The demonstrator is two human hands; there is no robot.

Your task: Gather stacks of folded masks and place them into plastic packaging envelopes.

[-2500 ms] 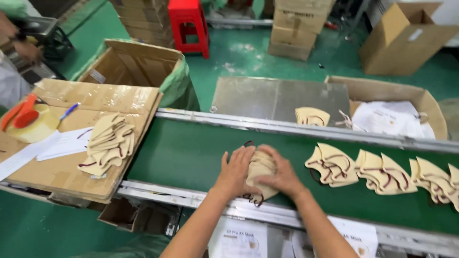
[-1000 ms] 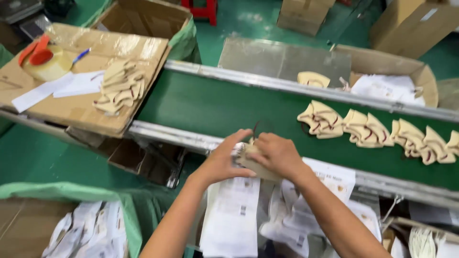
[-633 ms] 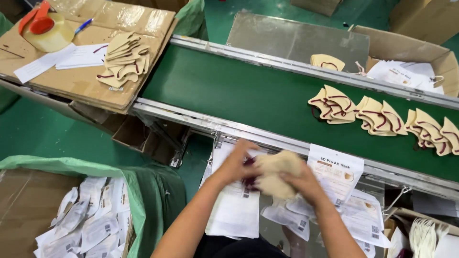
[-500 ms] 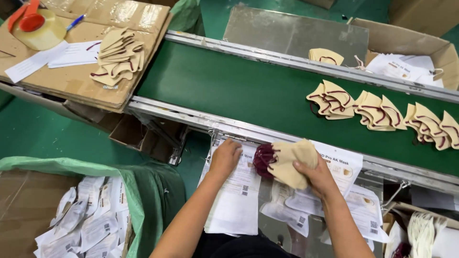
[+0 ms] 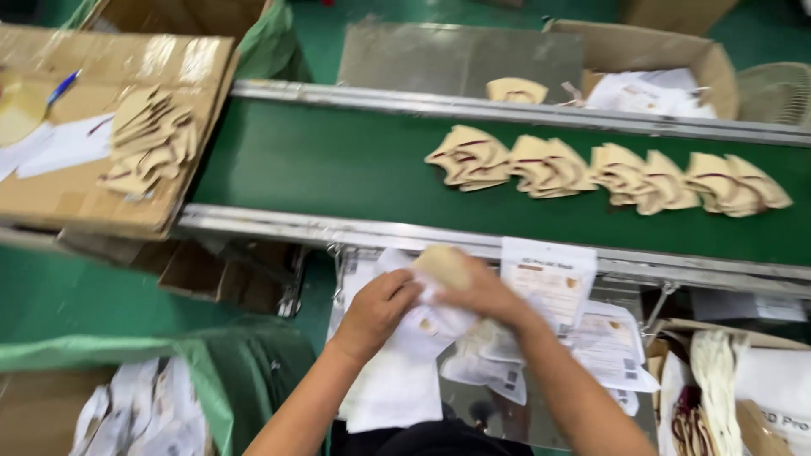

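left hand (image 5: 376, 306): fingers pinching white packet (image 5: 422, 325) mouth apart | right hand (image 5: 481, 287): fingers grasping tan folded piece (image 5: 441, 264), pushing it inside | lower centre, below green conveyor belt (image 5: 338, 169) carrying more tan pieces (image 5: 608, 169)

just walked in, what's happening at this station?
A person stands at a green conveyor belt. Both hands are below the belt's near rail: the right hand holds a folded tan piece and the left hand grips a white pouch, with the piece at the pouch's top. More white pouches lie beneath. A row of tan pieces sits on the belt, and another stack lies on a cardboard box to the left.
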